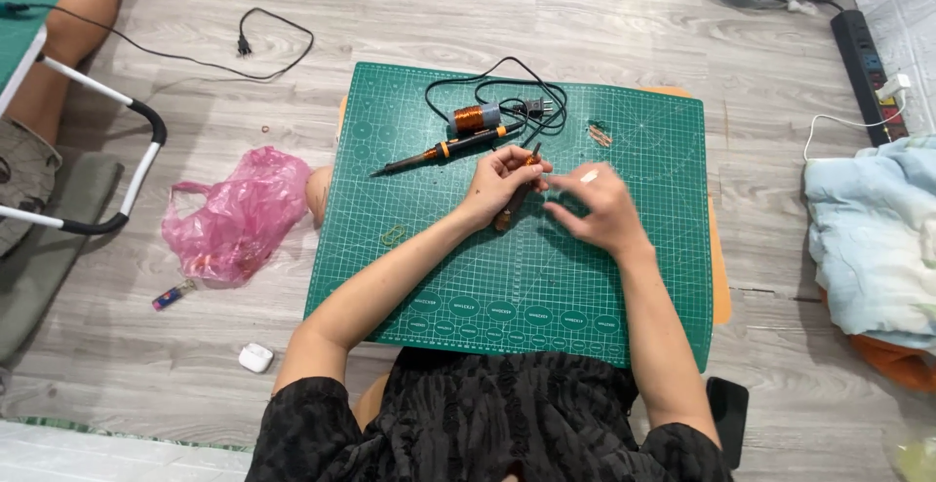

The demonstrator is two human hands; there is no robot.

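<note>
On one green mat point(439, 268), two hands point(502, 182) work one tool point(515, 199).

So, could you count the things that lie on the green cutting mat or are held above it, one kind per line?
Soldering iron: 1
Copper wire spool: 1
Loose wire pieces, one near the top and one at the left edge: 2
Brown-handled tool in the left hand: 1
Small white piece at the right hand: 1
Total: 6
</note>
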